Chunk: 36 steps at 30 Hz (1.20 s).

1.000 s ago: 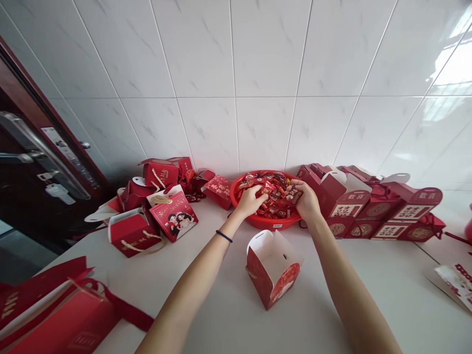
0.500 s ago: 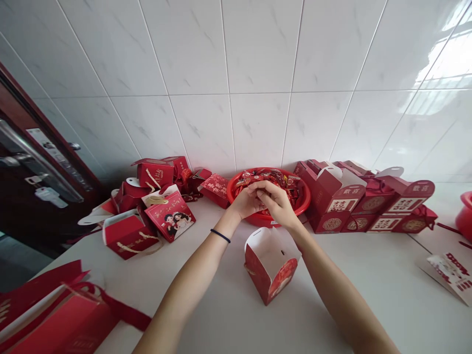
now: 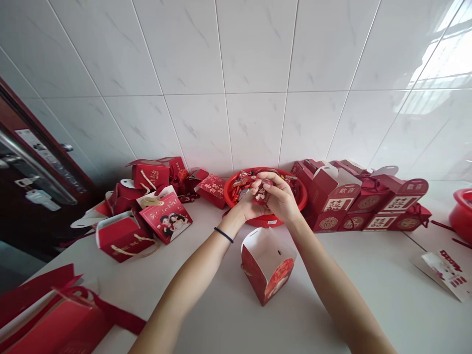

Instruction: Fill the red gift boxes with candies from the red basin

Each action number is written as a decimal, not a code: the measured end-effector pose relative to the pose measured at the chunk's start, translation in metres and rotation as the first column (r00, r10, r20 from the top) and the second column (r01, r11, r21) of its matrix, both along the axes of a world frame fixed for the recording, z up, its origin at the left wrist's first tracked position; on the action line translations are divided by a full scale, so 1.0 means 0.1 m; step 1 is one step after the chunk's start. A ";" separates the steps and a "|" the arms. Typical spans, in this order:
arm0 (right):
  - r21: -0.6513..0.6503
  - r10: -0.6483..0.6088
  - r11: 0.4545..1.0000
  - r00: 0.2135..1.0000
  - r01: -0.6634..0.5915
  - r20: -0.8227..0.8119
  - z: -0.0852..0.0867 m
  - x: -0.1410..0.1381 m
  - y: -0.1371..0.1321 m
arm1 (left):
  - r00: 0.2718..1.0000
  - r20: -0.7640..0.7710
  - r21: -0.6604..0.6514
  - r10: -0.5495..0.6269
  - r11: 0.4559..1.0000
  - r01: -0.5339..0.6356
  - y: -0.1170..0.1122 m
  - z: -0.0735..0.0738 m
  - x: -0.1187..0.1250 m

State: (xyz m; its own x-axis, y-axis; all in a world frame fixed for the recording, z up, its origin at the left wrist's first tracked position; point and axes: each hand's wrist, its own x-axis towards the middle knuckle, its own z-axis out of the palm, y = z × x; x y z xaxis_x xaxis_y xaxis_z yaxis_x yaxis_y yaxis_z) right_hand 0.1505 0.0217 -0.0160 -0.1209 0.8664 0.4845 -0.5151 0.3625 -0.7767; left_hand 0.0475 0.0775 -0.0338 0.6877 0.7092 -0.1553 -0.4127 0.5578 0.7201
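Over the front of a red plastic basin (image 3: 271, 221) heaped with red-wrapped candies (image 3: 241, 183), both my hands meet. My left hand (image 3: 248, 207), with a dark band at its wrist, is cupped round a few red-wrapped candies (image 3: 261, 194). My right hand (image 3: 282, 196) closes over the same candies from the right, its fingers bent against them. How many lie between the palms is hidden. Just below my hands, an open red gift box (image 3: 263, 275) with a white inside stands upright on the table; part of its interior shows.
Several red gift boxes (image 3: 129, 236) are piled at the left. Other boxes (image 3: 335, 201) stand stacked right of the basin. Large red boxes with ribbon (image 3: 73, 319) fill the near left corner. A printed card (image 3: 444, 273) and a red pot (image 3: 462, 211) lie right. White tiles (image 3: 254, 118) back the table.
My hands have turned and parted slightly, so red-wrapped candies now show between them. The whole view has shifted a little; the open box stays in place.
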 end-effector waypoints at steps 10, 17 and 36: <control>0.424 -0.619 0.775 0.698 0.468 0.360 -0.16 0.23 0.16 | 0.956 -0.046 0.100 0.288 0.954 -0.283 -0.06 0.02 -0.15; 0.508 -0.478 0.850 0.614 0.142 0.628 -0.26 0.24 0.19 | 0.917 -0.031 0.070 0.398 0.916 -0.396 -0.03 0.03 -0.16; 0.210 -0.533 0.789 0.474 0.577 0.701 -0.45 0.92 0.43 | 0.888 -0.070 0.253 0.455 0.869 -0.425 0.02 -0.07 -0.23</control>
